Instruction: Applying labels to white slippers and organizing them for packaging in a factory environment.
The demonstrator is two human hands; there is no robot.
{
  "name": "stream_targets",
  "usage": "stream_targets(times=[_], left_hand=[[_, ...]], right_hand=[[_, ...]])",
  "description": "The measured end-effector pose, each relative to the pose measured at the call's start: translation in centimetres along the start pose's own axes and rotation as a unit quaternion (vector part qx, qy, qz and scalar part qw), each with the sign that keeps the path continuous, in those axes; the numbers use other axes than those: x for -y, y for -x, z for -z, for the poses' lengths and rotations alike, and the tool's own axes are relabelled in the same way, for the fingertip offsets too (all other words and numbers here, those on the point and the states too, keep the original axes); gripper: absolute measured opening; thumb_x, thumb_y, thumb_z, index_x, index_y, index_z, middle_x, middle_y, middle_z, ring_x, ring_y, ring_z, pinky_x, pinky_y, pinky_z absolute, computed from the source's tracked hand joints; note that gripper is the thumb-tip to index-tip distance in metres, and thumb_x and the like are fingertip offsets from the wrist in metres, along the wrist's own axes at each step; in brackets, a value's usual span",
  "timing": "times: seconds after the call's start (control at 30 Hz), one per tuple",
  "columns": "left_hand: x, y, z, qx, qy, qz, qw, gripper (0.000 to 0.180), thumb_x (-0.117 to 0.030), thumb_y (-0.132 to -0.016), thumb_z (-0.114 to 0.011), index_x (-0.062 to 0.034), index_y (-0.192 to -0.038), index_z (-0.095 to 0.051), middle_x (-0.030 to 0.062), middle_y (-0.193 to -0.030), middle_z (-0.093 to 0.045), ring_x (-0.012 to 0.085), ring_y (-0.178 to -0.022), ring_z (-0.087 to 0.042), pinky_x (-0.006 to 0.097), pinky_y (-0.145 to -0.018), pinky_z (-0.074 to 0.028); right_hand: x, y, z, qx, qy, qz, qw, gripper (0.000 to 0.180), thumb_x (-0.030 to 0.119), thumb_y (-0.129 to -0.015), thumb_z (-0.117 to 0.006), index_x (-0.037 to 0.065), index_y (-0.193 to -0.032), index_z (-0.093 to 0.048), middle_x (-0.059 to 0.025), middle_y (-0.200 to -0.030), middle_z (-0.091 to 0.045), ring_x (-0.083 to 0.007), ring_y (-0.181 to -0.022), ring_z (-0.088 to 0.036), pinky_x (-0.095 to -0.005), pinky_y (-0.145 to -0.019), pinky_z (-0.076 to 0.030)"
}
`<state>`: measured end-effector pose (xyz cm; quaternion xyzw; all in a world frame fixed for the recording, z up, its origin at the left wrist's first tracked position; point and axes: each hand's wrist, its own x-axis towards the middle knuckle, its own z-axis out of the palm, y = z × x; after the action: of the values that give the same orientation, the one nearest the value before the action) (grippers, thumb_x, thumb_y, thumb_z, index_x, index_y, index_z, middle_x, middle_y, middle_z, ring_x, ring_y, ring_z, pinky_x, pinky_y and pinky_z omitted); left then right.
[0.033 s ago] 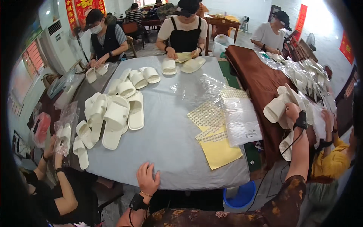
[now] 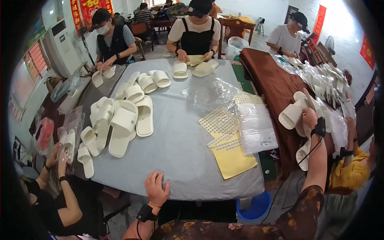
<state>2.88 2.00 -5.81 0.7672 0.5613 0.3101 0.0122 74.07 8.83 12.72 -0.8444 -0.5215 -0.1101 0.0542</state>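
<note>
My left hand (image 2: 157, 187) lies on the near edge of the grey-covered table (image 2: 186, 160), fingers stretched out and nothing in it. Far to the right, my right hand (image 2: 309, 117) is closed on cream slippers (image 2: 291, 116) at the edge of the brown-covered table; its fingertips are partly hidden among them. Another cream slipper (image 2: 304, 155) hangs or lies just below that hand. A heap of cream slippers (image 2: 123, 120) covers the left part of the grey table. Yellow sticker sheets (image 2: 233, 160) and a white plastic-wrapped pack (image 2: 256, 130) lie at its right.
Across the table a person (image 2: 196, 38) handles a yellow sheet beside two slippers. Other people work left and right; one at lower left holds a bagged slipper (image 2: 69, 146). Bagged slippers (image 2: 324, 82) pile up on the brown cloth (image 2: 262, 74). A blue bucket (image 2: 254, 206) stands below the table.
</note>
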Motion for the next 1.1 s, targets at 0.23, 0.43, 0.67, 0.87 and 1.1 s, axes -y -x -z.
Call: stream_targets(times=[0.23,0.43,0.67,0.87,1.1], left_hand=[[0.3,0.1,0.0,-0.003,0.011,0.009,1.000,0.041,-0.023,-0.083,-0.068,-0.0039,-0.119,-0.061,0.0172,-0.126,-0.055,0.0369,-0.123,-0.049,0.049,-0.102,-0.035],[0.5,-0.1,0.5,-0.010,0.027,0.009,1.000,0.044,-0.021,-0.081,-0.071,-0.0022,-0.119,-0.060,0.0191,-0.128,-0.054,0.0381,-0.121,-0.049,0.049,-0.102,-0.036],[-7.2,-2.7,5.3,0.100,0.311,-0.005,0.945,0.061,-0.034,-0.079,-0.078,-0.0037,-0.127,-0.056,0.0190,-0.137,-0.049,0.0391,-0.127,-0.045,0.046,-0.107,-0.035],[-7.6,-2.0,7.9,0.166,0.477,0.071,0.860,0.064,-0.023,-0.084,-0.075,0.0026,-0.135,-0.046,0.0175,-0.130,-0.056,0.0350,-0.124,-0.052,0.039,-0.106,-0.039],[3.9,-4.3,5.3,0.031,0.661,0.371,0.652,0.057,-0.019,-0.095,-0.060,0.0013,-0.143,-0.036,0.0067,-0.114,-0.060,0.0141,-0.099,-0.058,0.030,-0.086,-0.048]], right_hand=[[3.6,-5.1,0.5,-0.091,-0.270,0.061,0.957,0.028,0.012,-0.079,-0.059,0.000,-0.103,-0.069,-0.0180,-0.089,-0.071,-0.0280,-0.082,-0.069,-0.0376,-0.073,-0.051],[17.6,-0.8,5.8,-0.017,-0.574,0.032,0.818,0.020,0.010,-0.085,-0.059,0.000,-0.100,-0.069,-0.0035,-0.085,-0.067,-0.0118,-0.072,-0.060,-0.0274,-0.064,-0.048],[31.4,14.0,4.2,0.168,-0.594,0.185,0.765,0.027,0.009,-0.089,-0.057,-0.001,-0.114,-0.061,-0.0071,-0.101,-0.065,-0.0179,-0.089,-0.064,-0.0309,-0.076,-0.052],[41.1,26.2,6.0,0.457,-0.753,-0.103,0.462,0.040,0.006,-0.091,-0.058,-0.001,-0.130,-0.051,-0.0068,-0.112,-0.061,-0.0179,-0.105,-0.059,-0.0350,-0.091,-0.050],[40.4,23.4,-2.8,0.313,-0.533,0.095,0.780,0.038,0.016,-0.090,-0.063,-0.001,-0.123,-0.060,-0.0093,-0.103,-0.065,-0.0169,-0.087,-0.063,-0.0301,-0.074,-0.052]])
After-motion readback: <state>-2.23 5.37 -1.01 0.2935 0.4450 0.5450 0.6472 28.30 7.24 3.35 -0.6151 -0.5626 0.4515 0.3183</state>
